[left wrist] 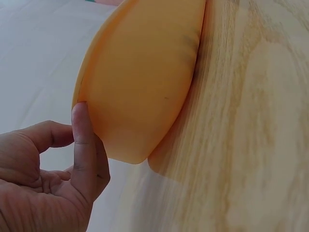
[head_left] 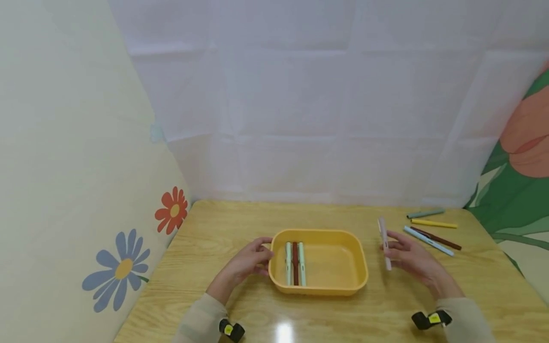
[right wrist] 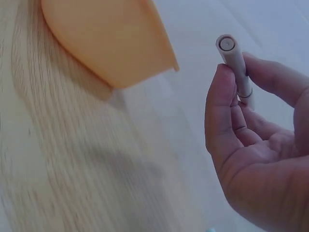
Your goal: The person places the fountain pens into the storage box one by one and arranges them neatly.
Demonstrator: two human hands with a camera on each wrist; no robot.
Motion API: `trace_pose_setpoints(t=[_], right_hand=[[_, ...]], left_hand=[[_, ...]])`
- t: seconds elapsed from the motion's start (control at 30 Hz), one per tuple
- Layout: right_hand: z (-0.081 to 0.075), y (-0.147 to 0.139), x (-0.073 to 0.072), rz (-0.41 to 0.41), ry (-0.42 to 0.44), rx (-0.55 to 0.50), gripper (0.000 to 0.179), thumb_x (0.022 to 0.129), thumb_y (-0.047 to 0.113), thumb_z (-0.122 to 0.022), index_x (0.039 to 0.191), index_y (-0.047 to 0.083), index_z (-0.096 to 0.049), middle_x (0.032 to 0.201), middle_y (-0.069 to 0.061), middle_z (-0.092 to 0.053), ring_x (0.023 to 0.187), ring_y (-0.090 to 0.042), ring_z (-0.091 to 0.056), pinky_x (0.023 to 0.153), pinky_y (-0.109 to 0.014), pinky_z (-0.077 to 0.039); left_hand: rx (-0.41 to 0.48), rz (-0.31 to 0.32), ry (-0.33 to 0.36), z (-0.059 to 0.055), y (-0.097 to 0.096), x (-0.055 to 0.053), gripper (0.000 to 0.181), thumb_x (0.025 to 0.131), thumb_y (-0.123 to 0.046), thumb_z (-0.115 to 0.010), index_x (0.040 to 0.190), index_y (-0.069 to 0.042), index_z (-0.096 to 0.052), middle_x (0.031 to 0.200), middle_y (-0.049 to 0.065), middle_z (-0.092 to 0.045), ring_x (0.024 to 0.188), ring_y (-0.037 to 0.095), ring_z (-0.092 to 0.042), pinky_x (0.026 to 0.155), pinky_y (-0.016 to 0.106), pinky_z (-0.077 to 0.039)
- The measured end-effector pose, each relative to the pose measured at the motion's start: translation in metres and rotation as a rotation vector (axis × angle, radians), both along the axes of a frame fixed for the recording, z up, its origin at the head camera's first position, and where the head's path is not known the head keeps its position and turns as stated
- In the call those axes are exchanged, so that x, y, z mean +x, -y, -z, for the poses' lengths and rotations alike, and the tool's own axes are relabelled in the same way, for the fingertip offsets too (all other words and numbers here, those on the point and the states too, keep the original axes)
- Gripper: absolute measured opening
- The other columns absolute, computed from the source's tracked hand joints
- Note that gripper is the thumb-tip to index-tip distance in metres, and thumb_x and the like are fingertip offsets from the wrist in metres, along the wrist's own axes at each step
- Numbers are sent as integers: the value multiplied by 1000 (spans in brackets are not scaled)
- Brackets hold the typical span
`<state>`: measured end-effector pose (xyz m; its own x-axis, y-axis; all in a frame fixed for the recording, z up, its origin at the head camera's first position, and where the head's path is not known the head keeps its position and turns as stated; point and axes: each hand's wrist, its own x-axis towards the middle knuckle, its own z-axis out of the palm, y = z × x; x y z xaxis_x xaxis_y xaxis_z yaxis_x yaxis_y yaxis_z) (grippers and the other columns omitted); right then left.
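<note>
My left hand [head_left: 249, 261] grips the left end of a yellow plastic tray [head_left: 330, 291], its fingers curled at the rim. The left wrist view shows a fingertip against the outer wall of the tray [left wrist: 140, 87]. Inside, at the left, two pale green pens [head_left: 288, 264] lie side by side with a dark red pen [head_left: 295, 264] between them. My right hand [head_left: 409, 257] pinches a pale pinkish pen [head_left: 384, 243] between thumb and fingers, raised to the right of the tray. One end of that pen [right wrist: 234, 63] faces the right wrist camera.
At the table's right side lie several pens: a grey-green pen [head_left: 425, 213], a yellow pen [head_left: 433, 223], a dark red pen [head_left: 435, 237] and a light blue pen [head_left: 429, 241]. A white cloth [head_left: 274, 119] hangs behind the wooden table [head_left: 240, 216].
</note>
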<state>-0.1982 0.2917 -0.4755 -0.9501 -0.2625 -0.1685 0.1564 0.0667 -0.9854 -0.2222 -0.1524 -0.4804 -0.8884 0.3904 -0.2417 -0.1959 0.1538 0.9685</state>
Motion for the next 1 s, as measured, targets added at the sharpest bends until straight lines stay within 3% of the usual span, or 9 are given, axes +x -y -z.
trace_pose_setpoints(t=[0.3, 0.57, 0.8, 1.0], right_hand=[[-15, 28, 1, -10, 38, -41, 70, 90, 14, -61, 147, 6, -21, 118, -12, -57, 107, -29, -56, 86, -50, -50], [-25, 50, -4, -33, 36, -30, 72, 88, 12, -63, 147, 6, -22, 121, -24, -50, 103, -28, -57, 82, -45, -53], [-28, 64, -5, -125, 5, -44, 72, 88, 9, -61, 146, 2, -20, 113, -17, -53, 97, -27, -58, 77, -38, -54], [-30, 78, -4, -161, -10, -13, 73, 88, 13, -63, 146, 2, -21, 114, -21, -51, 99, -28, -57, 77, -38, -54]], left_hand=[[-7, 5, 4, -1, 1, -1, 51, 91, -13, -55, 138, -6, -38, 99, 20, -51, 73, 21, -57, 59, 32, -55], [-7, 11, -8, -4, 0, -3, 49, 91, -13, -54, 137, -7, -38, 99, 20, -52, 72, 21, -57, 59, 33, -55], [4, 7, 9, -1, 1, -1, 51, 92, -13, -54, 139, -6, -35, 99, 19, -52, 73, 19, -56, 60, 32, -55], [16, 5, 11, 2, 0, -1, 50, 92, -12, -53, 138, -6, -36, 96, 16, -52, 72, 18, -55, 59, 31, -55]])
